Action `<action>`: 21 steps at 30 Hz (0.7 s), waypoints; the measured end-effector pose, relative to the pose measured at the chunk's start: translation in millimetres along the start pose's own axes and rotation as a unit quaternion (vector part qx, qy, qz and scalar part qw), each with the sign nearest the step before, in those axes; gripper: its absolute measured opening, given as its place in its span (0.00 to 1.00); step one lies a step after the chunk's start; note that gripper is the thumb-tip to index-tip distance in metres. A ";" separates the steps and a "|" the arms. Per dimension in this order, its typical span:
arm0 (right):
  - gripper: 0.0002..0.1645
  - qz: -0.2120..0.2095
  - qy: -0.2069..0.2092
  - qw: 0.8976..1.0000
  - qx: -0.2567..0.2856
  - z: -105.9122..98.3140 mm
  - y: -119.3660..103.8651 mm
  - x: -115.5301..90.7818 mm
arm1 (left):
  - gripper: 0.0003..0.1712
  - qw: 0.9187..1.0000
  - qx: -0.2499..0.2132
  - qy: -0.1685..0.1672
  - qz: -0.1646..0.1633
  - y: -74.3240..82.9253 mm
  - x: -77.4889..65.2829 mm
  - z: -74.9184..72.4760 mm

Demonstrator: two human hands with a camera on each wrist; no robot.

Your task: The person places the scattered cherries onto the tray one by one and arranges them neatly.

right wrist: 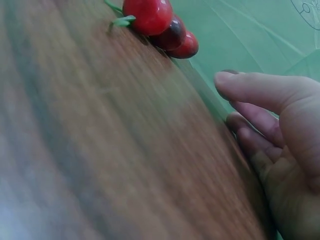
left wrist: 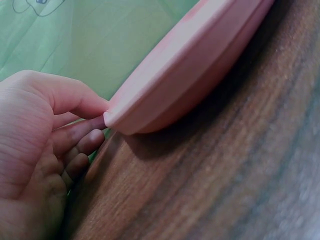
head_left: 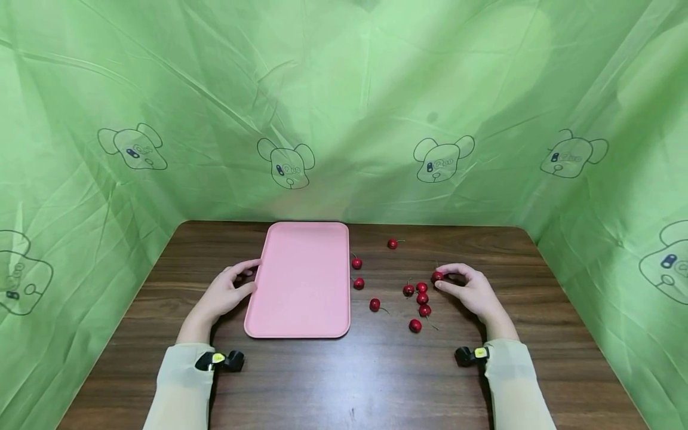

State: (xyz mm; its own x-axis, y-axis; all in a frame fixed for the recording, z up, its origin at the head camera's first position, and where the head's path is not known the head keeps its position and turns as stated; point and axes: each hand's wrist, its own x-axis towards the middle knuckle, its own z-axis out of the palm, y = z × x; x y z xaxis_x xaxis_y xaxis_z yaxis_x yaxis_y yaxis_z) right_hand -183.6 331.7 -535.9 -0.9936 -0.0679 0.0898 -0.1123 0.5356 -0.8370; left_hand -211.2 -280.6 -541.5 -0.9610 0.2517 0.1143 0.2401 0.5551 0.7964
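"Green cloth (head_left: 355,77) stands behind the brown desk (head_left: 349,382), marked with outlined cartoon animal heads (head_left: 286,167). Where's the pink tray (head_left: 301,280)?"

"Left of the middle, nearer the far edge. The left hand (head_left: 228,292) has its rim pinched at the left side, thumb and fingertips together on it"

"And the right hand (head_left: 475,297)?"

"Well to the right of the tray, narrow at the tips: thumb and finger hold one red cherry (head_left: 437,277) between them. From the right wrist most of that fruit is hidden"

"What about the other cherries?"

"Nine. A cluster of five (head_left: 422,298) lies near the right hand, on its tray side; a pair (head_left: 358,283) sits just beside the tray's right rim; a single one with its stem out (head_left: 374,305) lies between pair and cluster, and a far one (head_left: 392,243) rests towards the back"

"Anything on the wrists?"

"Black wrist cameras (head_left: 219,361) over pale sleeves (head_left: 180,388), one on each arm"
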 end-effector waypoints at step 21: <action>0.22 0.006 0.026 0.999 0.048 14.8 -34.5 8.3 | 0.32 0.999 -0.007 -0.004 0.044 -1.1 0.8 1.5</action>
State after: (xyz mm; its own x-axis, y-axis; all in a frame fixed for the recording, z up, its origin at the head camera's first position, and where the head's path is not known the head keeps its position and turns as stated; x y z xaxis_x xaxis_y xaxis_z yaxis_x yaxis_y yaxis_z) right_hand -187.9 300.1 -514.2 -0.9944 -0.0173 0.1046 -0.1010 0.4531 -0.8857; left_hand -212.1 -279.7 -543.2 -0.9353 0.3055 0.1784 0.3207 0.5195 0.7920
